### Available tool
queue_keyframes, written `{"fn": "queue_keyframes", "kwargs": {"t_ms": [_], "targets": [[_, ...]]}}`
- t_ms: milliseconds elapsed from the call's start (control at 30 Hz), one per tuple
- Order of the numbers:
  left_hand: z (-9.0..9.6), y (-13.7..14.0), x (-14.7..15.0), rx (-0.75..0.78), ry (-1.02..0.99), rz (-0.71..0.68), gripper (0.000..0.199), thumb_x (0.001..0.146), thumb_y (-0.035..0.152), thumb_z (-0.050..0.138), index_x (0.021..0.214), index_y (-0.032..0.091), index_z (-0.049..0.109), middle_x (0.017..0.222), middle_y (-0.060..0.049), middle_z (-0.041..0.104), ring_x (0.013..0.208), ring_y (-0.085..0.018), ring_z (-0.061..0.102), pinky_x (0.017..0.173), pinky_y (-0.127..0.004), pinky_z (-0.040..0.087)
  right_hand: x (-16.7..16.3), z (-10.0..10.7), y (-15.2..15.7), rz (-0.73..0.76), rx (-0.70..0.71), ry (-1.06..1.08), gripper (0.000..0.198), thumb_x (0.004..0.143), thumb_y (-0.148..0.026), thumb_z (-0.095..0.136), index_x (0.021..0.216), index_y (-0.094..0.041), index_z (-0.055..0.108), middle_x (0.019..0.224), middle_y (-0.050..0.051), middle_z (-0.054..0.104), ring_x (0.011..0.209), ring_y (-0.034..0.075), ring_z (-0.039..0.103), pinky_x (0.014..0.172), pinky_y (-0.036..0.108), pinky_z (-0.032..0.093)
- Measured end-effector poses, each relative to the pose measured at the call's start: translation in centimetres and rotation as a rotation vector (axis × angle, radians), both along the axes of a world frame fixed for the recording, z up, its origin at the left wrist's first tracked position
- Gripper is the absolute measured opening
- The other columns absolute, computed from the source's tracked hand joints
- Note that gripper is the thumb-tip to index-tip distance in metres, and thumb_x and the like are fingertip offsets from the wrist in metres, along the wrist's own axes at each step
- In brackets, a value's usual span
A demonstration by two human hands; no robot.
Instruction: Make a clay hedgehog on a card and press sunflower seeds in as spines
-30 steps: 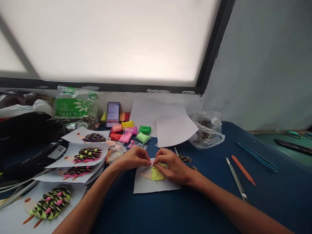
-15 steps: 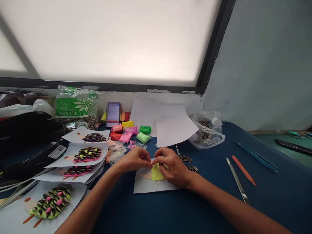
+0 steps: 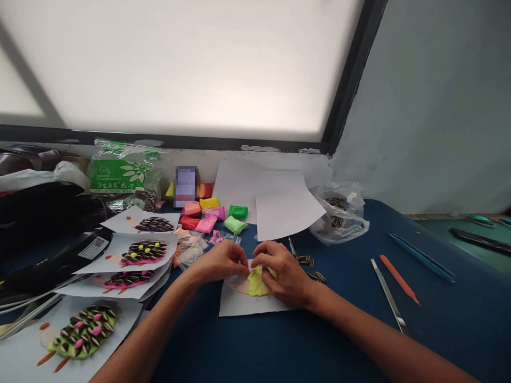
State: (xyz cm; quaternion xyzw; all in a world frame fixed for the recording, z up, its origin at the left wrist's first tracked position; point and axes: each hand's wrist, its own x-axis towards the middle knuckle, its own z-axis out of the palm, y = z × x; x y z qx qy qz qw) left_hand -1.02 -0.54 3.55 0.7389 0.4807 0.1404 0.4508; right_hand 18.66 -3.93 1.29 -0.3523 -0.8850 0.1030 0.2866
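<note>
A small sheet of paper (image 3: 235, 307) carries a hedgehog shape: a flat yellow clay (image 3: 256, 283) body and a pale peach clay snout (image 3: 239, 288), with drawn feet beneath. At the upper left rim of the yellow clay, my left hand (image 3: 224, 261) pinches with thumb and forefinger. My right hand (image 3: 285, 275) curls over the right part of the clay, its fingertips at the top edge close to the left ones. Both hands cover part of the body. Loose sunflower seeds (image 3: 306, 260) lie just beyond my right hand.
Finished seed hedgehogs on paper (image 3: 85, 332) are stacked at left. Colourful clay packets (image 3: 206, 223) sit behind, beside blank white sheets (image 3: 289, 205) and a bag of seeds (image 3: 339, 215). A metal blade tool (image 3: 388, 295), an orange tool (image 3: 399, 279) and blue tweezers (image 3: 421, 257) lie right.
My hands stay at the yellow clay with only slight finger shifts. The right fingertips have moved a little, and the paper has barely stirred.
</note>
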Motion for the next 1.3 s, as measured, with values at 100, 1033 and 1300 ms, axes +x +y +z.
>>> {"fn": "queue_keyframes", "kwargs": {"t_ms": [100,1033,1300], "targets": [[0.02,0.09,-0.10,-0.009,0.003,-0.027,0.023,0.060,0.032,0.062,0.070,0.013,0.070,0.055,0.004,0.049,0.055,-0.010,0.039,0.050,-0.023,0.023,0.02,0.02,-0.01,0.008,-0.001,-0.017,0.032,0.072,0.001,0.051,0.088,-0.019,0.069,0.105,0.009,0.059,0.100,0.022,0.056,0.088,0.039,0.045],[0.66,0.21,-0.73,-0.015,0.035,-0.121,0.020,0.059,0.026,0.056,0.075,0.015,0.063,0.059,0.006,0.040,0.058,-0.011,0.037,0.050,-0.024,0.023,-0.69,0.64,0.17,0.074,-0.094,-0.094,0.025,0.073,-0.001,0.051,0.088,-0.016,0.064,0.116,0.011,0.056,0.109,0.024,0.052,0.096,0.042,0.042],[0.53,0.34,-0.75,-0.013,0.057,-0.121,0.025,0.060,0.025,0.056,0.080,0.015,0.065,0.060,0.006,0.040,0.058,-0.012,0.038,0.049,-0.023,0.023,-0.43,0.42,0.33,0.039,-0.088,-0.097,0.025,0.073,-0.001,0.050,0.089,-0.015,0.064,0.120,0.013,0.055,0.111,0.025,0.051,0.096,0.043,0.042]]}}
